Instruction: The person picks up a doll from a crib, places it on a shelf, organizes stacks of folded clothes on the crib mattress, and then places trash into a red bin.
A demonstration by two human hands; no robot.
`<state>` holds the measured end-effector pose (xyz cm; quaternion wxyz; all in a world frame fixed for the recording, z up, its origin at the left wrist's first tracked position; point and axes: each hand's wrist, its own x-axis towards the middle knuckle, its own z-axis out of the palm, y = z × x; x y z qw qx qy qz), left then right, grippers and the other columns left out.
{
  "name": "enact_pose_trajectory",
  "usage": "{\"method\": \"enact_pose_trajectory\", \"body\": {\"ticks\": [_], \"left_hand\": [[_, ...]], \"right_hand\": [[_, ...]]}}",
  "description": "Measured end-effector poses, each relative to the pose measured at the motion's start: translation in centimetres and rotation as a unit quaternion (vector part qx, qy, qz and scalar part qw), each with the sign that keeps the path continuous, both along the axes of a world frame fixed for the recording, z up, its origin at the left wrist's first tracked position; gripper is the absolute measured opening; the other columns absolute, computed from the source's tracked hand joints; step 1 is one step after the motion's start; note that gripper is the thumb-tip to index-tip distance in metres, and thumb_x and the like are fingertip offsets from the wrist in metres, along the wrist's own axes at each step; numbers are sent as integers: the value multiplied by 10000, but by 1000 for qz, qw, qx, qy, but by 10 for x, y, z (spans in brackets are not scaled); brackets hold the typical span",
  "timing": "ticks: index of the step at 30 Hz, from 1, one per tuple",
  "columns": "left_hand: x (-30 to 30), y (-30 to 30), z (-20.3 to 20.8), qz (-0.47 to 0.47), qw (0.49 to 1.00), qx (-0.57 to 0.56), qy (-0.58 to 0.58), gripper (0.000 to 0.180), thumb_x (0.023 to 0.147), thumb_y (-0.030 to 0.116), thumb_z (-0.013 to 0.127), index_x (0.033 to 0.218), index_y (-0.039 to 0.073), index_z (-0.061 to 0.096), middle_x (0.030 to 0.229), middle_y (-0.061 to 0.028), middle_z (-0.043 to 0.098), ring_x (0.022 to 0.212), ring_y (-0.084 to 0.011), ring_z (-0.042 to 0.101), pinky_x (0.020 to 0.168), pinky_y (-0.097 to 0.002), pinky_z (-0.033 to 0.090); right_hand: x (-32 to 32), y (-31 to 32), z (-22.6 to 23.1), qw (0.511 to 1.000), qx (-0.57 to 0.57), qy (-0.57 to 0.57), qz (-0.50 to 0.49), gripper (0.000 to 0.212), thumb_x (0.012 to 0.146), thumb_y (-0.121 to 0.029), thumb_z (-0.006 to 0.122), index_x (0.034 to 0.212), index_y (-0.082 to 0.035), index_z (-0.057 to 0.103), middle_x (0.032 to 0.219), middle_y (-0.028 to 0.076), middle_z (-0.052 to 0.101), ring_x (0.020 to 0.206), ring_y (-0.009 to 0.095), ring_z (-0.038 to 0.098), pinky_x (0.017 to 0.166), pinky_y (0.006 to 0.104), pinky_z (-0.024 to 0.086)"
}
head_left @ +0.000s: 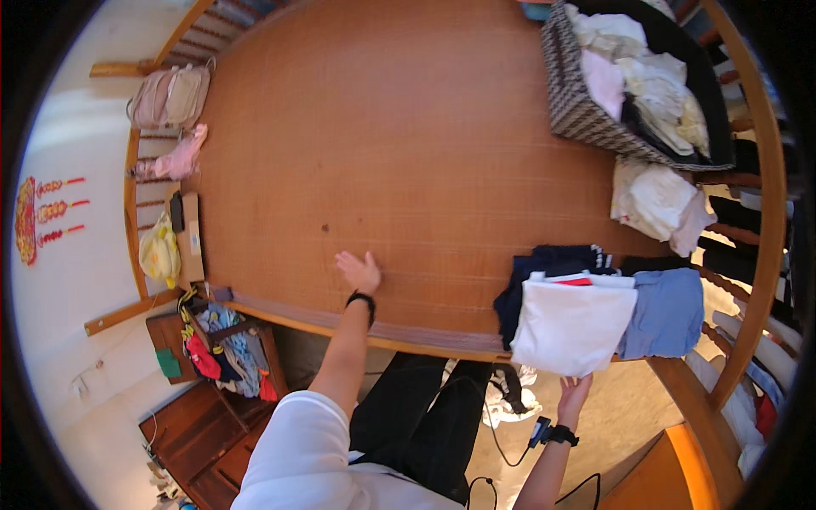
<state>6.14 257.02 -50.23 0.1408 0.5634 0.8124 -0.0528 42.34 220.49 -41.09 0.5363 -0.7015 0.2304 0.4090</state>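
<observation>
My left hand (359, 273) is held over the brown woven bed mat (425, 127), near its front edge, with fingers spread and nothing in it. My right hand (574, 398) is at the front edge of a folded white garment (574, 319), palm turned up and fingers stretched out. Its fingertips meet the garment's lower edge; whether they reach beneath it I cannot tell. Under and behind the white garment lies a dark navy garment (514, 289). Folded blue clothing (663, 313) is against its right side. A bit of red shows at the white garment's top edge.
A patterned fabric bin (586, 119) of clothes stands at the far right, with pale clothes (659, 200) beside it. A beige backpack (174, 95), a pink item (181, 155) and a yellow bag (159, 252) line the left side. Wooden rails (769, 212) border the bed.
</observation>
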Motion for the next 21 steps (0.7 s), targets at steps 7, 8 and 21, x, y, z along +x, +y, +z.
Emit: {"method": "enact_pose_trajectory", "body": {"ticks": [7, 8, 21], "left_hand": [[99, -74, 25, -284, 943, -53, -167, 643, 821, 313, 436, 1291, -34, 169, 1361, -232, 88, 1250, -400, 86, 993, -493, 105], [102, -91, 33, -359, 908, -90, -196, 629, 821, 284, 442, 1294, -24, 165, 1365, -220, 83, 1254, -385, 92, 995, -485, 111], [59, -148, 71, -485, 752, -134, -427, 215, 797, 215, 519, 791, 8, 573, 807, -124, 572, 801, -281, 530, 674, -352, 430]], "right_hand": [[-48, -5, 4, 984, 10, 11, -176, 734, 835, -552, 292, 1324, -74, 24, 1314, 153, 274, 1169, 334, 327, 997, 426, 174], [-59, -9, 4, 984, 3, 25, -174, 734, 840, -539, 297, 1326, -75, 3, 1310, 161, 284, 1162, 334, 340, 993, 423, 190], [-159, 28, 5, 972, -46, 45, 225, 283, 858, -208, 449, 1089, -44, 468, 921, 75, 590, 711, 126, 578, 586, 209, 418]]}}
